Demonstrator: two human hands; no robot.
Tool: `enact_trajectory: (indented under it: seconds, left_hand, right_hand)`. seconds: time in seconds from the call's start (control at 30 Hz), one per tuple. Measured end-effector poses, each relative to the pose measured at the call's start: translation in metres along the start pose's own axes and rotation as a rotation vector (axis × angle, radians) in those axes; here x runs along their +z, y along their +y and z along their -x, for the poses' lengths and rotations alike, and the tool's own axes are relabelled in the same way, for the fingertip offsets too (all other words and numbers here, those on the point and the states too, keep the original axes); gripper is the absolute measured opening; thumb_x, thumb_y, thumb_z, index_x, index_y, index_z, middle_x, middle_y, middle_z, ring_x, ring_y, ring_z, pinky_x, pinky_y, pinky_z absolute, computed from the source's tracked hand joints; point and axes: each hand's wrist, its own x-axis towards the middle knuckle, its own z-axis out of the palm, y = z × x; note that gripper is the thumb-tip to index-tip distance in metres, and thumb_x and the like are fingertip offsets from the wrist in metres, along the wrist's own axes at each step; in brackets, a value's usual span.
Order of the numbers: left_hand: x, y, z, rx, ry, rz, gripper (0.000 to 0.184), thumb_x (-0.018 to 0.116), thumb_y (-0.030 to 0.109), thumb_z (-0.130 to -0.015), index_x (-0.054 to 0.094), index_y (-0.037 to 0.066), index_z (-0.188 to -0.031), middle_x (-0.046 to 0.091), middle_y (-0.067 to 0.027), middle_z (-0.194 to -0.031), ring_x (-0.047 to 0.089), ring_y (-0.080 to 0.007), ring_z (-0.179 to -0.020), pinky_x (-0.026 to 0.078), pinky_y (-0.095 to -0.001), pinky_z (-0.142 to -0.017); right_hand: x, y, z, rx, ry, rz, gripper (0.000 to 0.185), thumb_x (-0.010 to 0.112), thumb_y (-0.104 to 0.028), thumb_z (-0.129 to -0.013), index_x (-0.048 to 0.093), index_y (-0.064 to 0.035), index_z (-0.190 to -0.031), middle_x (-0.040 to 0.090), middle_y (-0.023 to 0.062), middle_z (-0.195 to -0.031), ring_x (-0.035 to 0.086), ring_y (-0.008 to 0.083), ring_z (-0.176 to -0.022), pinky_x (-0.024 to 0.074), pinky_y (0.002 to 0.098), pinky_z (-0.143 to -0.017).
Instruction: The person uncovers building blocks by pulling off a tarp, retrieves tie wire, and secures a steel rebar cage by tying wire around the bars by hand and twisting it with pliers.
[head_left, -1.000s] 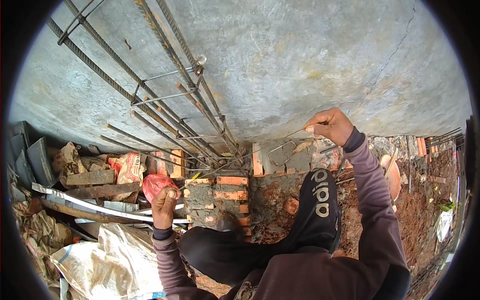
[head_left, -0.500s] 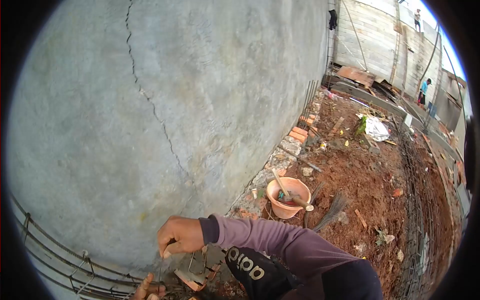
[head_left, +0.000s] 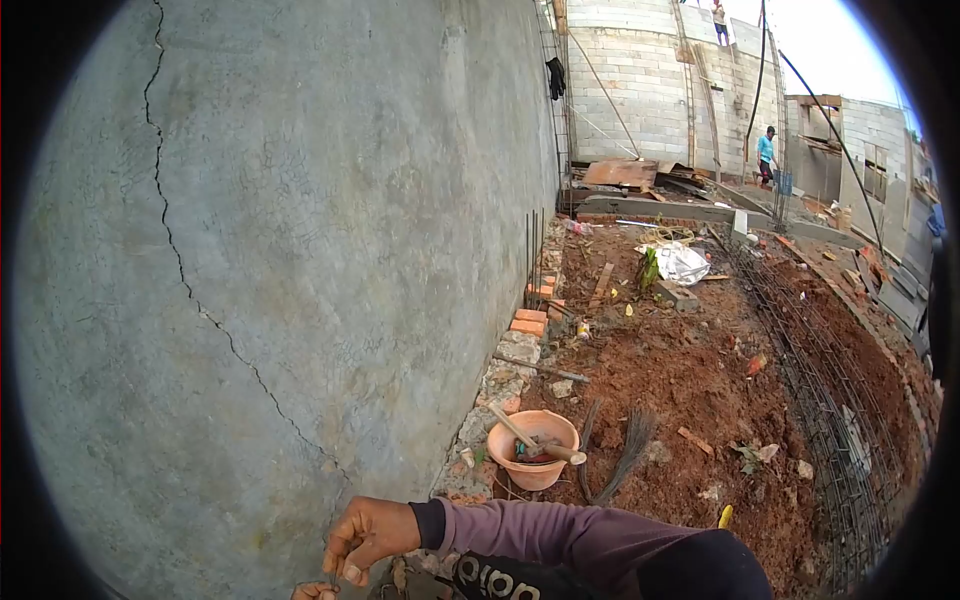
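Note:
Near the foot of the grey cracked wall [head_left: 330, 240], my right hand [head_left: 372, 538] is closed in a pinch, fingers pointing down, with a thin dark wire [head_left: 335, 578] between the fingertips. Only the fingertips of my left hand [head_left: 314, 592] show at the bottom edge, right below my right hand and close to the wire. What those fingers hold cannot be made out. An orange bucket [head_left: 528, 478] with wooden handles in it stands to the right of my right hand.
Bricks [head_left: 528, 322] and upright bars line the wall base. A bundle of wire sticks [head_left: 632, 455] lies by the bucket. Long rebar cages [head_left: 835, 470] run along the right over red soil [head_left: 690, 370]. Two people stand far off, one in a blue top [head_left: 766, 152].
The view has swung from the rebar column and brickwork to the right along the wall. My hands, wide apart earlier with the wire between them, are now close together.

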Motion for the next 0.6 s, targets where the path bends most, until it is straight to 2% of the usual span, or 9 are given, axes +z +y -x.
enact_trajectory:
  seconds: [0.13, 0.23, 0.27, 0.37, 0.5, 0.6]
  left_hand:
    - [-0.005, -0.006, 0.004, 0.007, -0.003, 0.073, 0.020, 0.059, 0.028, -0.097, 0.060, 0.009, -0.093, 0.050, 0.0046, -0.063, 0.036, -0.0034, -0.047, 0.028, -0.0203, -0.043]
    - [-0.005, -0.006, 0.007, -0.036, -0.009, 0.083, 0.020, 0.059, 0.028, -0.097, 0.060, 0.008, -0.094, 0.048, 0.0047, -0.064, 0.034, -0.0038, -0.047, 0.027, -0.0209, -0.044]
    - [-0.004, -0.006, 0.007, -0.036, -0.001, 0.065, 0.020, 0.059, 0.028, -0.097, 0.060, 0.008, -0.094, 0.047, 0.0046, -0.063, 0.034, -0.0039, -0.047, 0.026, -0.0210, -0.044]
    - [-0.004, -0.016, 0.004, -0.043, 0.014, 0.084, 0.019, 0.059, 0.027, -0.097, 0.060, 0.008, -0.096, 0.045, 0.0041, -0.063, 0.032, -0.0044, -0.046, 0.026, -0.0215, -0.043]
    - [0.003, -0.016, 0.002, -0.110, -0.033, 0.287, 0.017, 0.056, 0.025, -0.098, 0.058, 0.009, -0.099, 0.043, 0.0034, -0.061, 0.031, -0.0050, -0.045, 0.027, -0.0222, -0.041]
    - [0.007, -0.017, 0.005, -0.094, -0.061, 0.282, 0.015, 0.054, 0.023, -0.099, 0.057, 0.009, -0.100, 0.042, 0.0027, -0.061, 0.031, -0.0054, -0.044, 0.027, -0.0225, -0.040]
  right_hand:
    - [0.007, 0.016, -0.009, -0.059, 0.025, -0.057, 0.026, 0.067, -0.008, -0.088, 0.065, 0.0077, -0.109, 0.070, 0.0130, -0.084, 0.068, 0.0149, -0.070, 0.0569, 0.0277, -0.066]
    - [0.010, 0.028, -0.016, -0.048, 0.090, -0.035, 0.024, 0.067, -0.008, -0.089, 0.065, 0.0083, -0.107, 0.070, 0.0127, -0.083, 0.068, 0.0154, -0.066, 0.0568, 0.0271, -0.062]
    - [0.010, 0.033, -0.018, -0.070, 0.081, -0.017, 0.023, 0.066, -0.008, -0.089, 0.066, 0.0092, -0.104, 0.070, 0.0129, -0.081, 0.067, 0.0153, -0.062, 0.0563, 0.0262, -0.057]
    - [0.012, 0.028, -0.016, -0.021, 0.057, 0.115, 0.022, 0.066, -0.007, -0.088, 0.065, 0.0098, -0.102, 0.069, 0.0141, -0.080, 0.067, 0.0154, -0.062, 0.0565, 0.0258, -0.056]
    - [0.012, 0.035, -0.011, -0.136, 0.042, -0.179, 0.019, 0.067, -0.006, -0.087, 0.065, 0.0097, -0.098, 0.069, 0.0144, -0.078, 0.067, 0.0159, -0.061, 0.0576, 0.0273, -0.054]
    - [0.015, 0.041, -0.007, -0.169, 0.066, -0.279, 0.019, 0.068, -0.007, -0.086, 0.065, 0.0097, -0.094, 0.068, 0.0148, -0.076, 0.067, 0.0166, -0.058, 0.0587, 0.0291, -0.052]
